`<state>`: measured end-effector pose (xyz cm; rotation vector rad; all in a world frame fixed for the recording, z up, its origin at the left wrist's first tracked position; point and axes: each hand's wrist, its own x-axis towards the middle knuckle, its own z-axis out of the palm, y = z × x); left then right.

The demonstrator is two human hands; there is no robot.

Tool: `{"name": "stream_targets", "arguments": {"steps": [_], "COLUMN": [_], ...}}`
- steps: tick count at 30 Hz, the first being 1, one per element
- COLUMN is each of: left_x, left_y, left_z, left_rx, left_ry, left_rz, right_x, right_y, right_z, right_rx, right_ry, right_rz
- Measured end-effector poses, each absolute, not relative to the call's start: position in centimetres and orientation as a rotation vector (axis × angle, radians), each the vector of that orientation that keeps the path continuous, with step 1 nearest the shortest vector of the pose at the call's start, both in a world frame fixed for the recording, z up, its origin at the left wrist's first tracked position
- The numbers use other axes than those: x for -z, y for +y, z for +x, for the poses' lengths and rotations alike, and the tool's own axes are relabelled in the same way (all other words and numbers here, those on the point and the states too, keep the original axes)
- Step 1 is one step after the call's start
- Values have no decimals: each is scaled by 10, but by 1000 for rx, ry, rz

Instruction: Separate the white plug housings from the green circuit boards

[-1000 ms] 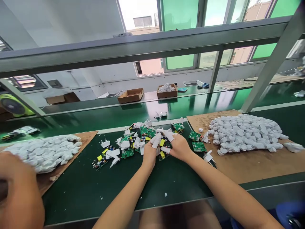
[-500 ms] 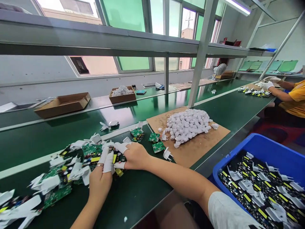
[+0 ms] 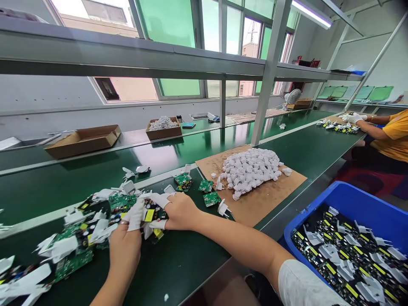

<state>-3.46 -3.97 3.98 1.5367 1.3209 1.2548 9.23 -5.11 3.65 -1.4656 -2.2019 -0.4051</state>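
Note:
My left hand (image 3: 125,248) and my right hand (image 3: 179,211) meet on the green bench, fingertips in white finger cots. Both pinch a small green circuit board with yellow parts (image 3: 152,216) between them. To the left lies a loose heap of circuit boards with white plug parts (image 3: 79,229). A few single boards (image 3: 208,193) rest just right of my right hand.
A pile of white plastic caps (image 3: 251,170) sits on a cardboard sheet (image 3: 270,195). A blue bin of boards (image 3: 347,250) stands at lower right. Cardboard boxes (image 3: 83,139) line the far belt. A person in yellow (image 3: 387,136) works at the far right.
The view swung right a second ago, bringing the blue bin and a co-worker into sight. Since half a second ago my hands have shifted slightly left, still holding the board.

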Motion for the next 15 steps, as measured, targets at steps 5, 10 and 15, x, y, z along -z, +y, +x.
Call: {"name": "stream_targets", "arguments": {"steps": [5,10,15], "left_x": [-35,-25,-28], "left_y": [-35,-24,-13], "left_z": [-38,-34,-36], "left_rx": [-1207,-1158,-995], "left_ry": [1499,1387,1366], "left_rz": [1790,1874,2076], "right_x": [-39,-50,-77], "right_y": [-54,-57,-51], "right_z": [92,97,119], "right_rx": [433,348,-65], "right_ry": [-2333,-2338,-2178], "right_rz": [-1492,-1563,-1807]}}
